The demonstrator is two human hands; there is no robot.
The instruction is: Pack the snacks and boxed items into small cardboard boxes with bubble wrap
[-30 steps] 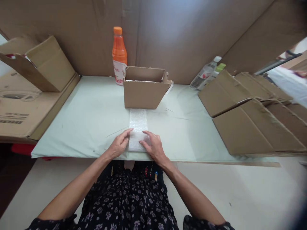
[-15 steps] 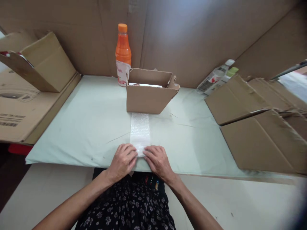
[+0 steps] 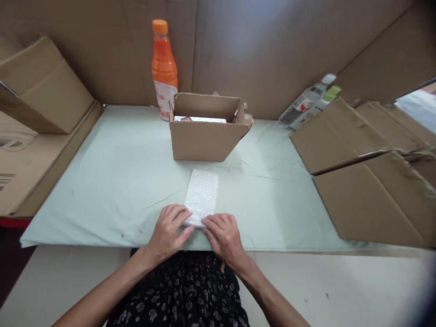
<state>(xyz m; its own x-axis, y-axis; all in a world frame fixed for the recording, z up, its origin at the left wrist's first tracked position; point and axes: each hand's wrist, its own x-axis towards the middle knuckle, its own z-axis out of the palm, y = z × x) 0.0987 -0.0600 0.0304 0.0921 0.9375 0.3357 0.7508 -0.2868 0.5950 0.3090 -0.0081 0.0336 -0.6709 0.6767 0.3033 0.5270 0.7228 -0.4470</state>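
Two bare hands gripped a strip of translucent white bubble wrap that lay on a worktop covered in pale green cloth, in front of and just apart from an open-topped brown cardboard box. The left hand had its fingers closed on the strip's near left corner and the right hand on the near right, thumbs toward the near edge; what lay under the fingertips could not be seen. The near end looked folded over, and the step in hand appeared to be pressing down that fold. Done well, it called for even pressure from both sides, long edges kept in line and a touch light enough to spare the bubbles. The strip sat slightly askew, so squaring it would have favoured a straight crease.
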